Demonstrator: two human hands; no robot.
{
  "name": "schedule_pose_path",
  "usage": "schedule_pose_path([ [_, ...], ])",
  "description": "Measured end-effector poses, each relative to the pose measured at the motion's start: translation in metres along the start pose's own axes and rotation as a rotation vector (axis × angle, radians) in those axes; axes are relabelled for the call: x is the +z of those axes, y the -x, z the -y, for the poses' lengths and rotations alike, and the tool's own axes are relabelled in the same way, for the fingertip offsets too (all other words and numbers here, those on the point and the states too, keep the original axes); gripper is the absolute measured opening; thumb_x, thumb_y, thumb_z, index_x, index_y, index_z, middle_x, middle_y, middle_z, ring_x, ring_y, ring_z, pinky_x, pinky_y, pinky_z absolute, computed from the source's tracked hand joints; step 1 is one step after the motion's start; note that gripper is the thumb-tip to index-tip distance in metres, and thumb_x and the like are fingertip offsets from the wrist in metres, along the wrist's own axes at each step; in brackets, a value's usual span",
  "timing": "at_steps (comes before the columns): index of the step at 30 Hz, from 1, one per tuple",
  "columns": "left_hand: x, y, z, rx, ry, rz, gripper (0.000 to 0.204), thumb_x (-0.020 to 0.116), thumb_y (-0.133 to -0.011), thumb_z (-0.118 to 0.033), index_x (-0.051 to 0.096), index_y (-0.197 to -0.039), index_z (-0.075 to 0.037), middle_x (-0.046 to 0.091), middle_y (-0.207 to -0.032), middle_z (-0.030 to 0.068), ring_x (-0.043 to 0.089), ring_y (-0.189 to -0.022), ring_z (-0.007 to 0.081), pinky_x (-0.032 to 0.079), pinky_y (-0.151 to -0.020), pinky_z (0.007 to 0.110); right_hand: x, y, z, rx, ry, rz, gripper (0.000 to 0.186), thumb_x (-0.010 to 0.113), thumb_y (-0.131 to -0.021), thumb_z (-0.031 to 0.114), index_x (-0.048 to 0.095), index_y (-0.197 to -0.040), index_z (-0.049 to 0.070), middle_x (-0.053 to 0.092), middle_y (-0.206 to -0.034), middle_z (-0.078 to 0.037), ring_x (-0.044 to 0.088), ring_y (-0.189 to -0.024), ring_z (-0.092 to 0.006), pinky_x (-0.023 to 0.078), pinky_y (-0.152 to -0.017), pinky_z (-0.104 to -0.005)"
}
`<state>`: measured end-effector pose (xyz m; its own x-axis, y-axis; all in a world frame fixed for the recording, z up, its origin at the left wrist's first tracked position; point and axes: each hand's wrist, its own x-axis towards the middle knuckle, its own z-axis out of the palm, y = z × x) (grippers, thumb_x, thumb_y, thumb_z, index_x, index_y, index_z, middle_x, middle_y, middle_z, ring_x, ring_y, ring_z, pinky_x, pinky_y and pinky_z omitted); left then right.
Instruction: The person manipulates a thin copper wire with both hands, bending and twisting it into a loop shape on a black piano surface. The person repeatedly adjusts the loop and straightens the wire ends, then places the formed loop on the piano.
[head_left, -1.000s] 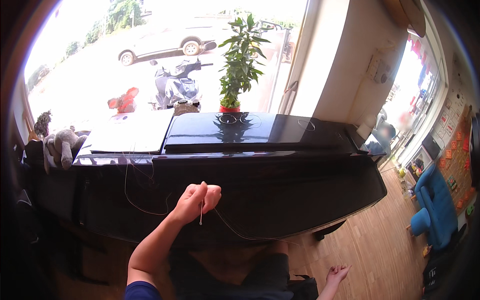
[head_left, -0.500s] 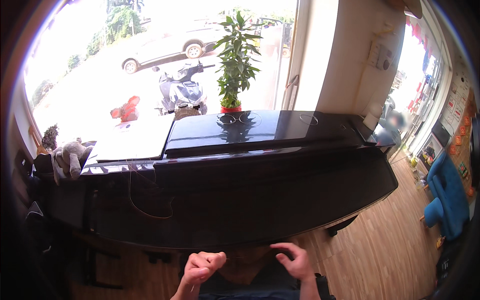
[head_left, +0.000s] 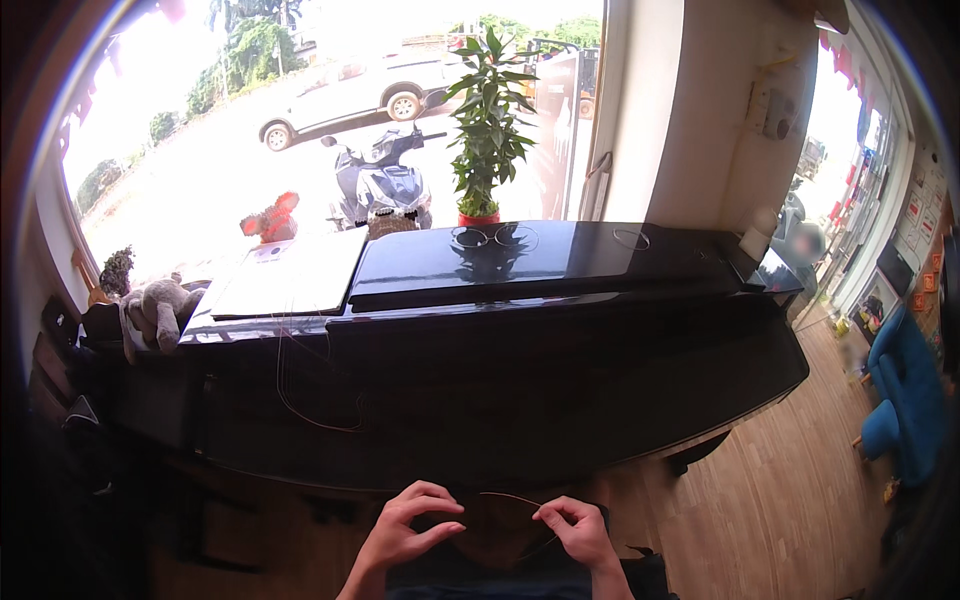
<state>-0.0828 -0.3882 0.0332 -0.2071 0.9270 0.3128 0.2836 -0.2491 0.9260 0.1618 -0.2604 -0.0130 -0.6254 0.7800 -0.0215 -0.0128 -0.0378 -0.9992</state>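
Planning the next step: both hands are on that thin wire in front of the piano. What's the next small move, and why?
Probably draw the hands apart a little to straighten the wire. The left hand and right hand each pinch an end of the thin wire, which arcs slack between them, low in front of the black piano. More loose wire hangs from the piano's left side.

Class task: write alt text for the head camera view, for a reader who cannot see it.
Two hands, left hand and right hand, pinch a thin wire between them, low in front of a black piano. A potted plant stands on its lid by the window.
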Motion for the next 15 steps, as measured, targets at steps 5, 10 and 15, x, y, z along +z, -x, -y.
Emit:
schedule_pose_path([
  [5,0.047,-0.003,-0.007,-0.135,-0.090,0.187,0.039,0.074,-0.089,-0.016,0.065,-0.126,-0.011,0.063,-0.120,0.0092,0.067,-0.098,0.0196,0.056,-0.080,0.030,-0.002,0.011,0.007,0.024,0.188,0.159,0.015,0.067,-0.096,0.017,0.074,-0.101,0.005,0.069,-0.079,0.000,0.057,-0.069,-0.0040,0.045,-0.062,-0.0213],
  [10,0.053,-0.017,-0.009,0.115,-0.126,0.209,0.030,0.074,-0.087,-0.006,0.069,-0.117,-0.006,0.064,-0.119,0.0121,0.070,-0.096,0.0222,0.058,-0.083,0.033,0.008,0.011,0.015,0.067,0.031,0.246,0.016,0.063,-0.098,0.014,0.072,-0.103,0.001,0.067,-0.084,-0.001,0.057,-0.073,-0.0060,0.047,-0.070,-0.0220],
  [15,0.057,-0.010,-0.008,0.129,0.024,-0.073,0.053,0.077,-0.082,-0.004,0.057,-0.131,-0.007,0.049,-0.140,0.0156,0.069,-0.103,0.0263,0.058,-0.088,0.036,0.017,0.010,0.023,-0.067,-0.379,0.403,0.015,0.062,-0.097,0.008,0.072,-0.102,-0.001,0.060,-0.090,-0.005,0.059,-0.087,-0.0138,0.047,-0.084,-0.0277],
])
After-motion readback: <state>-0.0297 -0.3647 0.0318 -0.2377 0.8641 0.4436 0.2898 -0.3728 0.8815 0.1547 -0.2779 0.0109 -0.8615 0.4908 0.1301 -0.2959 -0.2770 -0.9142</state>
